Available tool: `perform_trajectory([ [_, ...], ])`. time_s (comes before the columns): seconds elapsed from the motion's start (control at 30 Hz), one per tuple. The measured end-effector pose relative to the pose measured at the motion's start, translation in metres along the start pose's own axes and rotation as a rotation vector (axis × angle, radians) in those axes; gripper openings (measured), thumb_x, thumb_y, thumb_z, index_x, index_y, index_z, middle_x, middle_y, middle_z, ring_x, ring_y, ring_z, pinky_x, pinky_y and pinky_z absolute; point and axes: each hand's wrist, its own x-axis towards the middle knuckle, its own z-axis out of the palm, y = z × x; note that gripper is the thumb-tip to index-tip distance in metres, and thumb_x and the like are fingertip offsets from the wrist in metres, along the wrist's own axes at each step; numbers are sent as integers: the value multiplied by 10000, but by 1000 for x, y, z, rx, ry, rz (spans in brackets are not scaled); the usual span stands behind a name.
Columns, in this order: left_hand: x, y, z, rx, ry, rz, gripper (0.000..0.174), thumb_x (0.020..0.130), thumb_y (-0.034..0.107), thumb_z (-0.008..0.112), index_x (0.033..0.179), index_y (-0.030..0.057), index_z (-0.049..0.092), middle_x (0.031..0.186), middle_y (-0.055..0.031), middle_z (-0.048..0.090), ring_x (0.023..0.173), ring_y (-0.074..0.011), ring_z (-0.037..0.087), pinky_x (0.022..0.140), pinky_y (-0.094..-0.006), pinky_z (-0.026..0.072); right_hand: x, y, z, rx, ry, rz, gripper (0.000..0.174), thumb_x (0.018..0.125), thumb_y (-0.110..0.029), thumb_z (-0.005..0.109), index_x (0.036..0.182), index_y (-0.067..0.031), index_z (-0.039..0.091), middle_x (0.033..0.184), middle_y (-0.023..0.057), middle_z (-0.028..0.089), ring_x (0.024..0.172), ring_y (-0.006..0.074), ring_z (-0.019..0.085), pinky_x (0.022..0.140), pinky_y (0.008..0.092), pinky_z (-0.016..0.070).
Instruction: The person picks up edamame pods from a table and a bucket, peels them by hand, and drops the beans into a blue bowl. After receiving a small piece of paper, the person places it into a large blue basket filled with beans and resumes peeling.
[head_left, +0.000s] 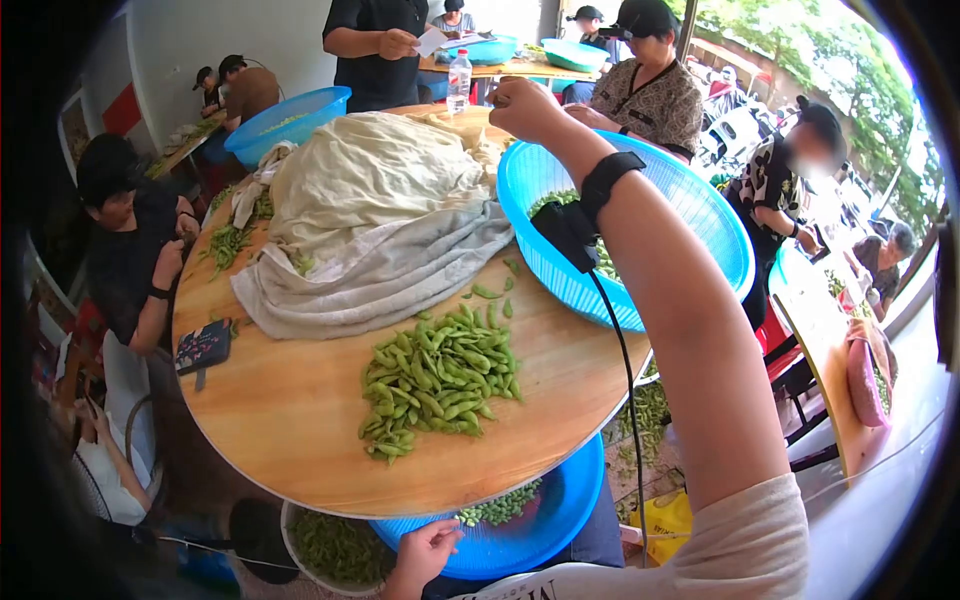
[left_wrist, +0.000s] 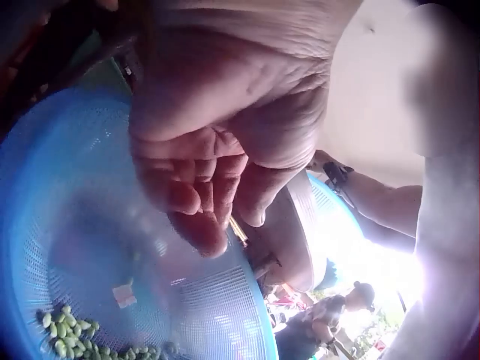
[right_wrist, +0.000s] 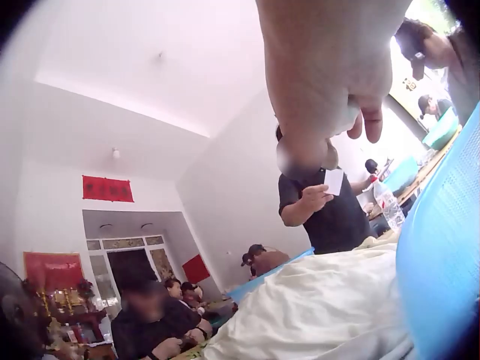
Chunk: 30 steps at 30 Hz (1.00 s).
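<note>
Green soybean pods (head_left: 440,375) lie heaped on the round wooden table (head_left: 290,430), in front of a pile covered with pale cloth (head_left: 375,190). My right hand (head_left: 525,108) is raised at the far side of a blue basket (head_left: 690,200) containing green beans. In the right wrist view that hand (right_wrist: 337,75) has bent fingers; whether they hold anything is unclear. Below the table's near edge, my left hand (head_left: 428,555) is by a blue basin (head_left: 575,500) with shelled beans (head_left: 500,507). The left wrist view shows this hand (left_wrist: 232,112) loosely curled, nothing visible in it.
A dark patterned case (head_left: 203,346) lies at the table's left edge, and a water bottle (head_left: 459,82) stands at the far side. A tub of pods (head_left: 335,545) is beside the basin. Several people sit or stand around. A black cable (head_left: 632,400) hangs from my right wrist.
</note>
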Motion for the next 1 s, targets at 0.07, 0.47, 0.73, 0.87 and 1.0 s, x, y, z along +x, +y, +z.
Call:
perform_trajectory([
  [0.07,5,-4,3,12,-34,-10,212,782,51,643,972,-40,619,754,-107,662,589,-124,622,543,-241,500,9,4,7,-28,0,-4,271,647,-217,575,848,-51,650,865,175,627,907,333,568,803,394,451],
  [0.47,25,-47,-8,132,-122,91,144,836,17,533,967,15,594,738,-68,619,610,-113,579,562,-228,480,37,41,38,234,-70,-139,285,744,-192,637,995,-57,634,527,-10,436,627,119,492,1089,361,173],
  [0.73,33,-80,-6,116,-107,72,86,834,13,535,893,4,596,723,-52,617,573,-106,558,527,-239,468,40,40,35,106,75,106,394,740,-379,650,798,10,623,595,96,558,567,199,520,577,337,435],
  [0.87,31,-69,-9,90,-141,-18,88,833,26,544,886,11,613,716,-49,624,559,-104,558,518,-242,467,26,42,3,-120,-13,38,403,714,-398,630,763,2,652,733,191,623,716,339,606,696,398,479],
  [1.0,35,-61,-4,241,-104,78,102,828,47,559,902,22,625,699,-49,629,544,-108,565,513,-246,465,-24,49,-61,-366,-225,-123,277,729,-279,615,743,-4,589,637,168,567,607,288,572,590,382,448],
])
